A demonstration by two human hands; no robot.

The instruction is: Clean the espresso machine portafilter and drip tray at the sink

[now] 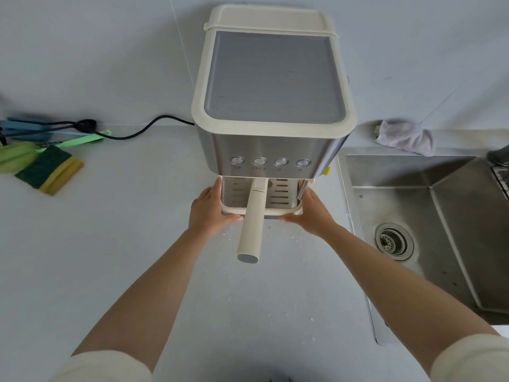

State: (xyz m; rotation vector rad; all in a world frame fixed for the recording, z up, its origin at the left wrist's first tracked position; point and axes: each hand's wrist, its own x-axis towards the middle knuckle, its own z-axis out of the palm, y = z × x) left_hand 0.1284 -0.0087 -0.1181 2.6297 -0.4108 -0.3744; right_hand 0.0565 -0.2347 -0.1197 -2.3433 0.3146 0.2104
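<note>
**Both hands gripping drip tray at base of espresso machine**

Both arms are reaching straight forward from the bottom of the view, with cream sleeves pushed up and forearms bare. The left hand (209,213) is clasping the left front corner of the drip tray (281,208), fingers running up its left side and thumb lying along its front edge. The right hand (309,213) is mirroring this on the right front corner, thumb pointing inward along the front. Both hands are grasping the tray, not relaxed.

The tray is sitting low at the front of the espresso machine (271,106), with its slotted grate showing between the two hands. Whether it is fully seated cannot be told. The portafilter (252,224) is locked in above the tray, and its cream handle is sticking out toward the person between the two thumbs, touching neither hand.

The machine is standing on a white countertop (110,244). The steel sink (413,188) is lying just right of the machine. A green-yellow sponge (49,172) is lying far left, and a grey cloth (405,139) is lying behind the sink.
</note>
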